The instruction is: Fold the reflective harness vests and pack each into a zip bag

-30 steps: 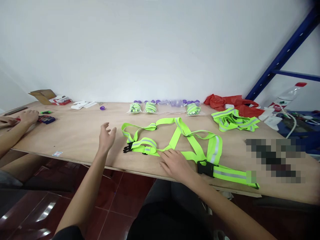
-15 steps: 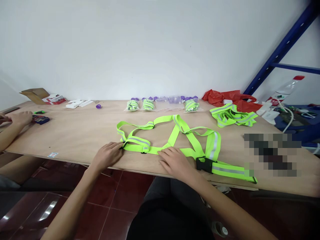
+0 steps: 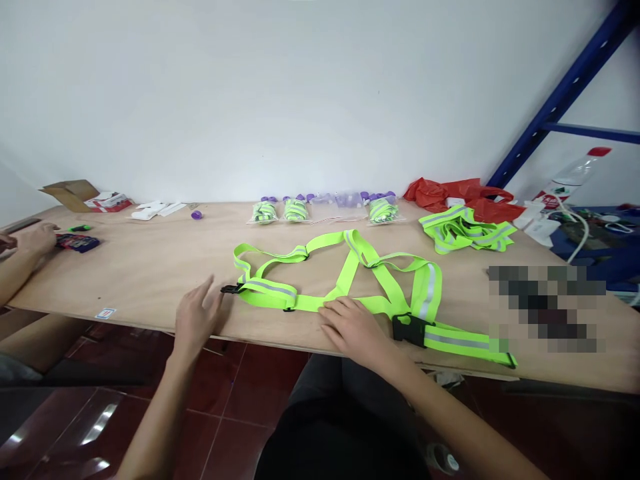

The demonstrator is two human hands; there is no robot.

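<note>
Harness [image 3: 346, 275]: yellow-green w/ grey stripes, spread in loops on the wood table [image 3: 150, 267] in front of you, nr the front edge. Your L hand [image 3: 194, 317]: just beside the small black clip [image 3: 231, 289] at harness's L end; fingers spread apart, slightly blurred; touching or not, can't tell. Your R hand [image 3: 353, 328]: laid on the near strap [image 3: 307, 303] approx. mid-length, fingers side by side; pinching or only pressing, can't tell. Black buckle [image 3: 409, 329] to R of it, w/ end strap [image 3: 460, 342] running R. Behind, by wall [image 3: 320, 100]: 3 clear bags [image 3: 265, 213] of folded straps. Back R: loose strap pile [image 3: 465, 230] next to red plastic bag [image 3: 440, 198]. Far L: co-worker's hands [image 3: 37, 240] nr dark packet [image 3: 77, 243].
</note>
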